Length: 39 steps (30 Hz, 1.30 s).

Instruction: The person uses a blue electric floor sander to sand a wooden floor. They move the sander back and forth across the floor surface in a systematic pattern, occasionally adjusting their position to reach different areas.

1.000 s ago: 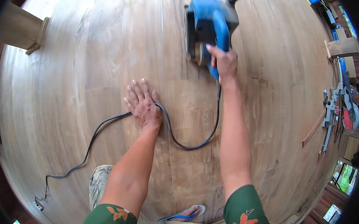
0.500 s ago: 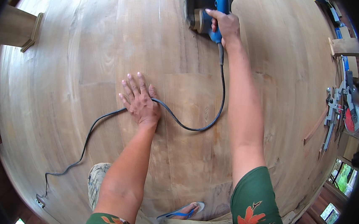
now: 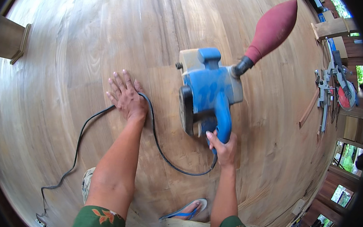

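- We are pressing our left hand [image 3: 131,102] on the wooden floor [image 3: 111,35], fingers [image 3: 128,79] spread, cord [image 3: 191,174] passing beneath.
- Our right hand [image 3: 226,150] is gripping the blue belt sander [image 3: 207,90] by its rear handle [image 3: 224,122], fingers curled round.
- The sander is resting on the floor, right of our left hand.
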### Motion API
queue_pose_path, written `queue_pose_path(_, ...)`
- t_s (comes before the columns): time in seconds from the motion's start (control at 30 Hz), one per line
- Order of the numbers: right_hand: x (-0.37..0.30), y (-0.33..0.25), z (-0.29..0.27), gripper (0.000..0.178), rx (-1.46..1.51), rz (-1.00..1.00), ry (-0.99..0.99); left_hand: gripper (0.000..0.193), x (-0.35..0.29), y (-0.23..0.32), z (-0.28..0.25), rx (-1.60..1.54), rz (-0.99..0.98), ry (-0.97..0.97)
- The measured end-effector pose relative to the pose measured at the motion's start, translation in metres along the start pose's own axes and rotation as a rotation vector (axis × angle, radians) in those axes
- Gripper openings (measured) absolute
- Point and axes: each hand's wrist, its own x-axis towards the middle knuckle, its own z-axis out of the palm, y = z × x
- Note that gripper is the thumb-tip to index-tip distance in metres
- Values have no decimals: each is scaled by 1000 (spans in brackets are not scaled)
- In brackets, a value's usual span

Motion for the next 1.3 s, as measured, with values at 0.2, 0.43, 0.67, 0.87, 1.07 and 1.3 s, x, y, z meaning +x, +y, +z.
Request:
queue_pose_path(0.2, 19, -12, 17, 29, 31, 7, 47, 60, 0, 0, 0, 23, -3, -9)
queue_pose_path(0.43, 224, -68, 108, 33, 59, -331, -6, 61, 2, 1, 5, 77, 3, -4)
queue_pose_path(0.67, 369, -156, 186, 55, -151, -323, -14, 61, 0, 2, 0, 60, 1, -30)
queue_pose_path(0.87, 338, -142, 178, 58, -134, -345, 17, 61, 0, -1, 2, 55, 17, -28)
queue_pose_path(1.07, 210, -74, 118, 48, -214, -405, 156, 61, 4, -11, 19, 108, 31, 18)
queue_pose_path(1.3, 20, 3, 28, 38, -130, -167, 29, 64, 1, -20, 24, 155, 102, 59)
